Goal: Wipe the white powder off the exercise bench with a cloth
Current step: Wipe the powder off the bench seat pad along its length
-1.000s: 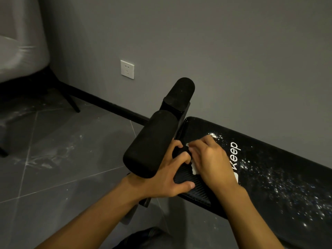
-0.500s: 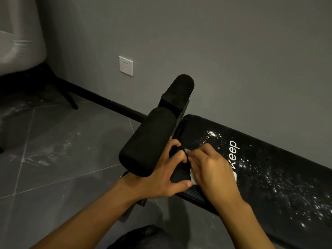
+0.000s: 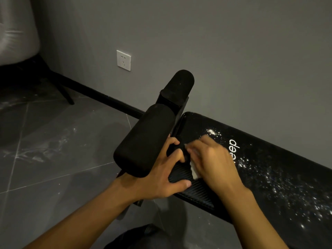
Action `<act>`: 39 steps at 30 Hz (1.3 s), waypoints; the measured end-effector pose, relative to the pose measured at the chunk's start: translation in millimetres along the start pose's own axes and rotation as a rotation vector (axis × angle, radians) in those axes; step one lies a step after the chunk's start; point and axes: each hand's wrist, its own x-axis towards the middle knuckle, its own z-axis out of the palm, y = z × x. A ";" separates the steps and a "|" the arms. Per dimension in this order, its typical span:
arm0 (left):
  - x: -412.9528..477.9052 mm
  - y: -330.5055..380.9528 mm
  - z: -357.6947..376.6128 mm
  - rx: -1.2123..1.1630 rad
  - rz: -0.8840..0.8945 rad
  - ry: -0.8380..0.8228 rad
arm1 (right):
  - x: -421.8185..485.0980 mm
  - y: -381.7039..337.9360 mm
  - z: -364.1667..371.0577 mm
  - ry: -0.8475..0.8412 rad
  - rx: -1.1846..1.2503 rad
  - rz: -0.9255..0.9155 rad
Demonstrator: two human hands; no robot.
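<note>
**Cloth pressing on the bench end, powder lying just beyond**

The right grip (image 3: 212, 159) is pressing a white cloth (image 3: 195, 170) down onto the black exercise bench (image 3: 269, 177). Its fingers are bending over the wad and blurring at the tips. Only a pale edge of the cloth is showing, on the side facing the left grip (image 3: 161, 175). That grip is clasping the end of the bench just beside the cloth, with its fingers curling over the top of the pad and its thumb lying along the near edge. The two grips are sitting almost knuckle to knuckle.

White powder (image 3: 210, 131) is lying in a small clump just beyond the right grip's fingertips. More is lying in fine specks across the pad to the right of that wrist (thickest toward the picture's edge). A white logo (image 3: 233, 146) is peeking out from behind the right grip, its first letter hiding.

A black foam roller (image 3: 143, 141) is jutting out just left of the left grip and covering part of its back. A second roller (image 3: 179, 83) is rising beyond it. Farther left, the grey tiled floor (image 3: 53, 150) is showing pale dusty smears. A white wall socket (image 3: 123, 60) is sitting on the grey wall, well beyond both grips.
</note>
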 end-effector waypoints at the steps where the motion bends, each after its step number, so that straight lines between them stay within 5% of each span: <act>1: -0.2 0.1 0.6 0.003 0.001 0.005 | 11.4 4.0 3.8 0.018 -0.021 0.025; 11: -0.5 -0.2 1.8 -0.134 0.012 0.055 | 19.1 2.8 1.7 -0.079 0.034 -0.135; 17: -2.4 2.4 -2.2 -0.110 -0.017 0.040 | 64.9 7.9 13.8 -0.021 -0.149 0.005; 23: -1.9 4.8 -6.3 -0.047 -0.019 0.053 | 63.2 7.4 6.5 -0.055 -0.108 -0.101; 29: -0.7 6.2 -4.9 -0.079 -0.050 0.044 | 136.6 36.5 17.9 -0.071 -0.211 0.084; 36: 0.1 1.3 6.3 -0.193 -0.078 0.069 | 113.4 44.8 10.3 -0.140 -0.017 -0.125; 39: 4.5 -0.4 6.2 -0.175 -0.074 0.070 | 126.3 46.1 13.6 -0.099 -0.047 -0.026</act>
